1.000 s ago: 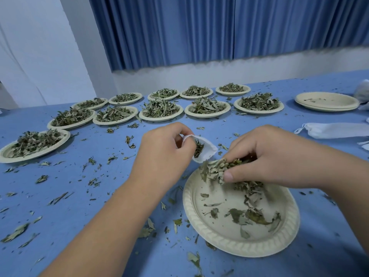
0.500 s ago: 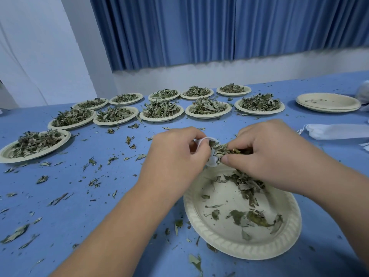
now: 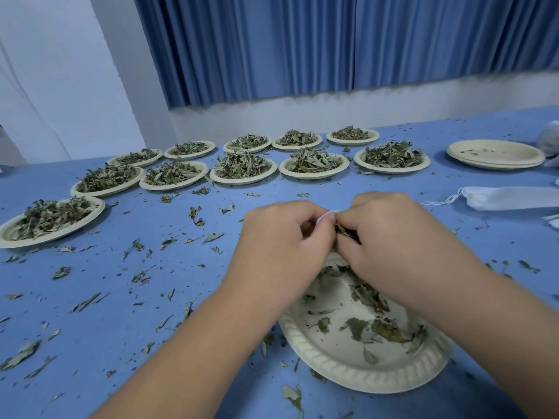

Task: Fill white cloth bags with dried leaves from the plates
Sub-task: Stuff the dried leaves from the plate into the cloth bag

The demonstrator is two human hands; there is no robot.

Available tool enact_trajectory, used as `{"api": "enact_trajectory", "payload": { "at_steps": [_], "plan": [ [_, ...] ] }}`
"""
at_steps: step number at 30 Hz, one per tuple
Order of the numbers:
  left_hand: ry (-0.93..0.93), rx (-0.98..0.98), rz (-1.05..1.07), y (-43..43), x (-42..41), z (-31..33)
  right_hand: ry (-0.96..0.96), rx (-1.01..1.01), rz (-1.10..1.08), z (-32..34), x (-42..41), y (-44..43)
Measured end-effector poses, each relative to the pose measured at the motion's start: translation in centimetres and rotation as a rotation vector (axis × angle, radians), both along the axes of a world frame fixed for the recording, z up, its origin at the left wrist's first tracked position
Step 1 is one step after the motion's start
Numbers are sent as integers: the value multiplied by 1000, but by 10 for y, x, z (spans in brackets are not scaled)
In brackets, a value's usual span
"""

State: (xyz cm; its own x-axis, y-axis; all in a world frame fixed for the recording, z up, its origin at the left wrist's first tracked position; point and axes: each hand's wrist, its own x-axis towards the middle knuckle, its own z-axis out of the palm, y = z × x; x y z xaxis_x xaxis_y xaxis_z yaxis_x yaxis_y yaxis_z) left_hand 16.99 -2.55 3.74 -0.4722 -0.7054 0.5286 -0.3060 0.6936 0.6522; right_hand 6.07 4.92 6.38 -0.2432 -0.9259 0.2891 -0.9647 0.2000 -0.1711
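Mid-fill: left hand [image 3: 281,237] pinches the white cloth bag [image 3: 325,216] at its mouth, right hand [image 3: 393,237] pinches dried leaves [image 3: 344,231] into it; next probably needs more from the paper plate [image 3: 348,377] beneath them.

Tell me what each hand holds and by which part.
The left hand grips the white cloth bag at its open rim; right hand pinches a clump of dried leaves at the bag's mouth.

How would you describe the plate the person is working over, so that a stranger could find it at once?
On the blue table, look nearest the camera, under the left hand and right hand filling a white bag. A pale paper plate lies there. Unlike the heaped plates behind, it holds only a few scattered leaves.
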Motion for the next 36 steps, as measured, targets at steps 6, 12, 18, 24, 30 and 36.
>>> {"api": "enact_trajectory", "payload": {
  "at_steps": [6,12,18,24,30,36],
  "plan": [
    [32,132,6,2,-1,0,-39,68,57,-3,-2,-1],
    [52,169,21,-1,2,2,-227,73,154,-3,-7,0],
    [70,217,-6,2,1,1,-10,-7,67,-8,-5,-5],
    [78,217,17,1,0,1,-71,-17,134,-12,-1,-2],
    [113,212,25,-1,2,3,-190,-75,131,-14,1,-2],
    [86,227,4,1,0,1,-105,-199,40,-14,-4,-5]
  ]
}}
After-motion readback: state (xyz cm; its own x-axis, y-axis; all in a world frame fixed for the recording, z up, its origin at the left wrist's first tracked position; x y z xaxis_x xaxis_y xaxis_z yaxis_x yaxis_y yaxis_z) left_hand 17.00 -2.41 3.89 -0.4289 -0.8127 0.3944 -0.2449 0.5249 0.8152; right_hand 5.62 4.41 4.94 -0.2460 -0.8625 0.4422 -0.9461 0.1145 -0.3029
